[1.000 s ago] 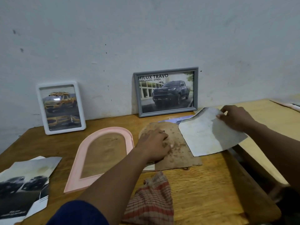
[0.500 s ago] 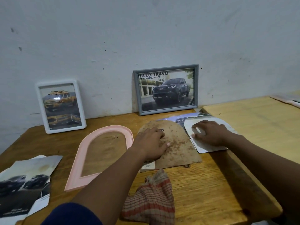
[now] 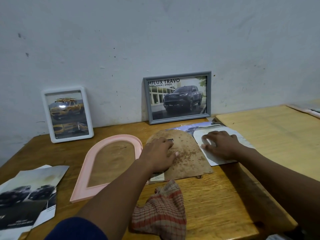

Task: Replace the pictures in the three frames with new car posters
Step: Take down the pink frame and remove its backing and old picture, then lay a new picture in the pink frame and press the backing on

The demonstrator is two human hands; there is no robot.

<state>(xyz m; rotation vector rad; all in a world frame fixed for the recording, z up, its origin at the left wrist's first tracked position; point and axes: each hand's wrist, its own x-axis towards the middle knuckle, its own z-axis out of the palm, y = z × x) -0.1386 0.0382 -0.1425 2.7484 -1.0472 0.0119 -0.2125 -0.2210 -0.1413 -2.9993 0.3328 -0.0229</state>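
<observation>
A pink arched frame [image 3: 83,184] lies flat on the wooden table [image 3: 216,201]. To its right lies its stained brown backing board [image 3: 190,158], and my left hand [image 3: 158,153] rests flat on it. My right hand [image 3: 220,144] presses a pale arch-cut sheet [image 3: 242,141] face down beside the board. A car poster [image 3: 199,126] peeks out behind the sheet and board. Leaning on the wall are a white frame [image 3: 67,114] with a yellow car picture and a grey frame [image 3: 178,97] with a dark pickup picture.
Loose car posters [image 3: 26,194] are stacked at the table's left front corner. A checked cloth [image 3: 161,212] lies near the front edge. A second, lighter table [image 3: 277,139] adjoins on the right, with papers [image 3: 308,108] at its far corner.
My right hand has brought the pale sheet down from a lifted hold and now presses it flat on the table. My left hand has stayed on the backing board.
</observation>
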